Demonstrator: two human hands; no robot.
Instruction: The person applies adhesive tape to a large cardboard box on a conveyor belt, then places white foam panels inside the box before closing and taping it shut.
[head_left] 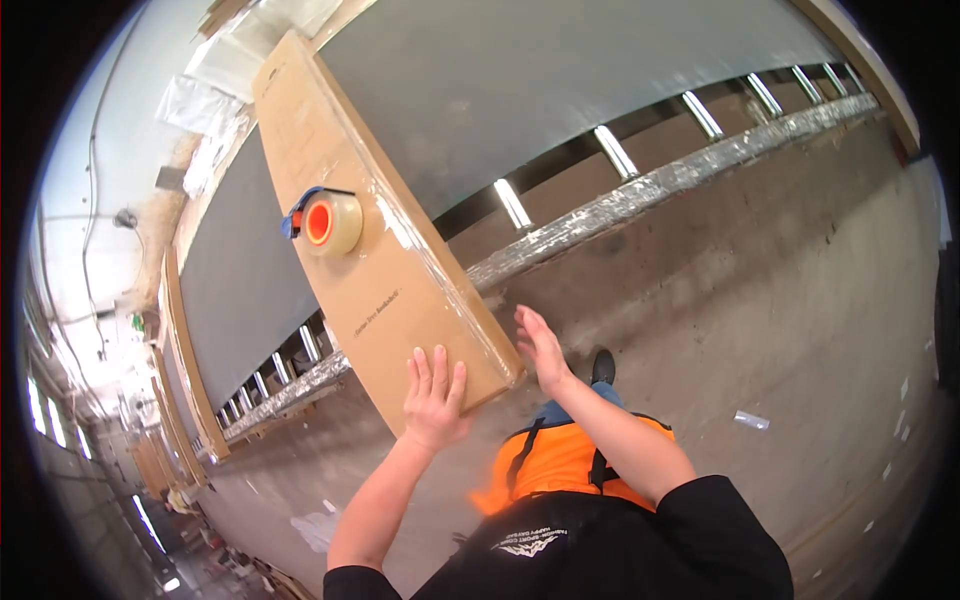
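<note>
Bare concrete floor [760,300] spreads under a roller conveyor [640,185] where your open left hand [435,400] and right hand [540,345] press flat, gripping nothing, on the long brown cardboard box [390,270], tape roll [325,222] at eleven o'clock.

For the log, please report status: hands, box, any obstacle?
Left hand flat on cardboard box. Right hand open at its corner. Tape roll on top.

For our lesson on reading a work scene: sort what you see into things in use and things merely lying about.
In use:
- long cardboard box, on the roller conveyor
- left hand, flat on the box's near end
- right hand, open beside its corner
- tape dispenser, resting on the box

Lying about:
- scraps of litter on the floor
- other cardboard boxes along the line
</note>
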